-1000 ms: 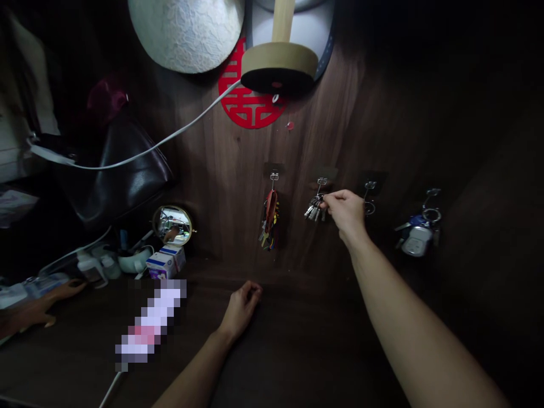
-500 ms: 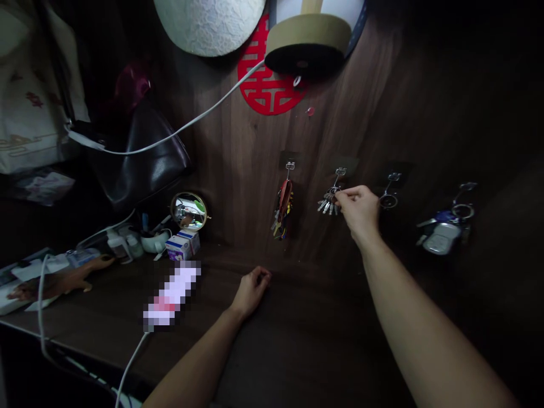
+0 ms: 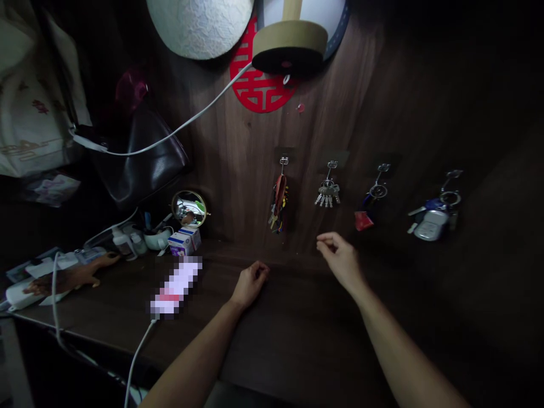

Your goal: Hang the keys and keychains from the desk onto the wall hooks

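My right hand (image 3: 342, 260) hovers below the hung keys, free of them, its fingers loosely bent with a gap between thumb and forefinger. A bunch of silver keys (image 3: 327, 194) hangs on a wall hook just above it. To the left hangs a key bunch with a red-brown holder (image 3: 280, 192). To the right are a ring with a red tag (image 3: 364, 220) and a set with a silver fob (image 3: 432, 225). On the desk rests my left hand (image 3: 250, 283), fingers curled in with nothing visible in them.
A blurred-out phone (image 3: 176, 286) with a white cable lies on the desk (image 3: 289, 334). Behind it stand small boxes (image 3: 184, 242) and a round mirror (image 3: 189, 208). A lamp (image 3: 289, 42) projects above, its cable running to a dark bag (image 3: 144, 153) on the left.
My right hand has let go of the silver key bunch and moved down, away from the hooks. The red tag, hidden behind it before, now shows. My left hand stays on the desk.
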